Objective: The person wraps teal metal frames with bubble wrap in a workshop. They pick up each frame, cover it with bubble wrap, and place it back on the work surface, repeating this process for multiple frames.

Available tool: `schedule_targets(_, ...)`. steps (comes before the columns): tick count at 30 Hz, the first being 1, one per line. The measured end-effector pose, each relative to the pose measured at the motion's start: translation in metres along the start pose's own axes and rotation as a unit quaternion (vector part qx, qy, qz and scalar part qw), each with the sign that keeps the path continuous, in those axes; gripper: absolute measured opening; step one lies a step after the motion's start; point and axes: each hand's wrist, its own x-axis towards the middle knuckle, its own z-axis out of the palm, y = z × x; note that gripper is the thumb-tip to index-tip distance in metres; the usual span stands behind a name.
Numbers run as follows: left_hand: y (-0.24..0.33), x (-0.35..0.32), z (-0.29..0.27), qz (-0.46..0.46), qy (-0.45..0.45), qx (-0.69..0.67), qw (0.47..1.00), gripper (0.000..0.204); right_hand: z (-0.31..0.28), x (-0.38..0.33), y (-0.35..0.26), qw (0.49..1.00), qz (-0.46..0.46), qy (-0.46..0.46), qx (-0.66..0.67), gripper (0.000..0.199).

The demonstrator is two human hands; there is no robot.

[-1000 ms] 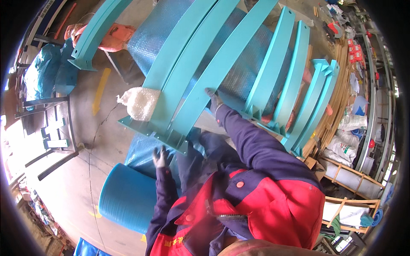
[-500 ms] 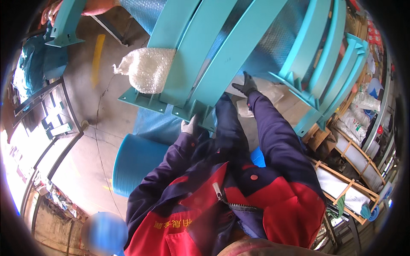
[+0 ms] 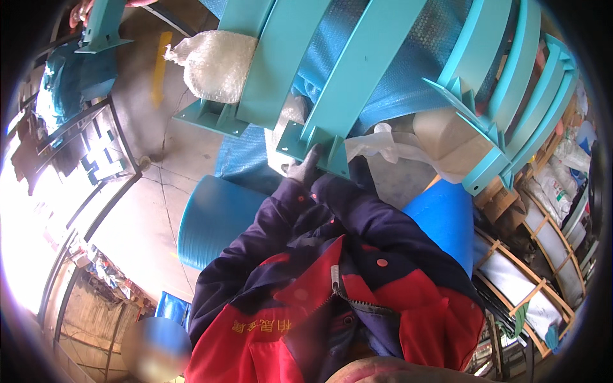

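A teal curved metal beam (image 3: 364, 70) with a flanged, ribbed end plate (image 3: 319, 147) slopes down toward my body. My right hand (image 3: 313, 158), in a dark glove, grips the near edge of that plate. Close beside it, my left hand (image 3: 295, 171), in a lighter grey glove, is closed at the plate's lower edge; its fingertips are partly hidden. Another teal beam (image 3: 274, 70) lies just left, with clear bubble wrap (image 3: 220, 67) around the beam at its far side. White wrap (image 3: 290, 118) shows in the gap between the beams.
More teal curved beams (image 3: 476, 51) stand at the right, over blue bubble sheeting (image 3: 408, 83). Blue rolls (image 3: 214, 220) flank me, one (image 3: 444, 210) on the right. Wooden crates (image 3: 533, 287) stand at far right, a dark metal frame (image 3: 124, 150) at left.
My right hand has come left from beside the beams onto the end plate, next to my left hand. The middle beam has shifted right, widening the gap to its left neighbour.
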Motion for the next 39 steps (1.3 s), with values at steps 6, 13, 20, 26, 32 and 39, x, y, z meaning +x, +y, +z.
schedule_targets(6,0.018,-0.049,-0.080,0.305,0.126,0.162,0.930,0.068,0.040,-0.002,-0.102,0.972,-0.091,-0.024,0.215,0.069)
schedule_targets(13,0.019,-0.011,-0.143,0.420,0.114,0.607,0.665,0.121,0.035,0.010,-0.160,0.942,-0.126,-0.229,0.209,0.064)
schedule_targets(20,0.077,0.016,-0.145,0.369,0.009,0.534,0.761,0.070,0.006,-0.048,-0.168,0.948,-0.190,0.006,0.256,0.089)
schedule_targets(26,0.104,-0.011,-0.121,0.336,-0.045,0.619,0.708,0.057,-0.028,-0.098,-0.139,0.699,-0.046,0.064,0.711,0.059)
schedule_targets(32,0.134,-0.013,-0.090,0.319,-0.089,0.585,0.740,0.047,-0.029,-0.006,-0.081,0.702,-0.071,0.314,0.636,0.023)
schedule_targets(39,0.130,-0.019,-0.045,0.307,-0.136,0.597,0.729,0.042,-0.079,-0.066,-0.061,0.642,-0.031,0.267,0.718,0.028)
